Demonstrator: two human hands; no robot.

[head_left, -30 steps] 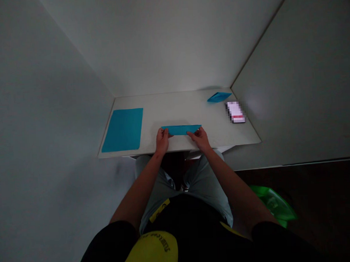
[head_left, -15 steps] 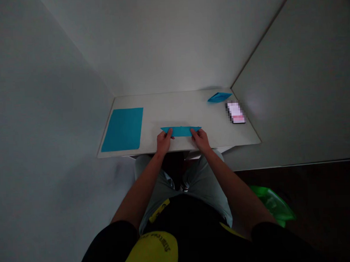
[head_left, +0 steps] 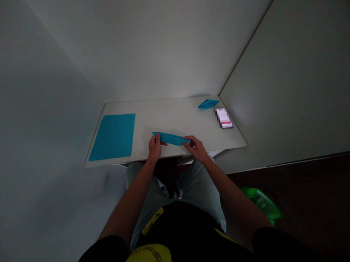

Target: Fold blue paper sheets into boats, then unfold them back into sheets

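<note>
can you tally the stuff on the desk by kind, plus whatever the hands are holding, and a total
Flat blue sheet: 1 (a stack would look the same)
Folded blue strip, between left hand and right hand: 1
Folded blue paper shape: 1
Phone: 1
Total: 4

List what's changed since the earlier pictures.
The folded blue strip, level before, now slants, its right end nearer the person. The right hand now pinches near that end; the left hand keeps its hold. The flat blue sheet, pointed blue piece and phone stay put.
</note>
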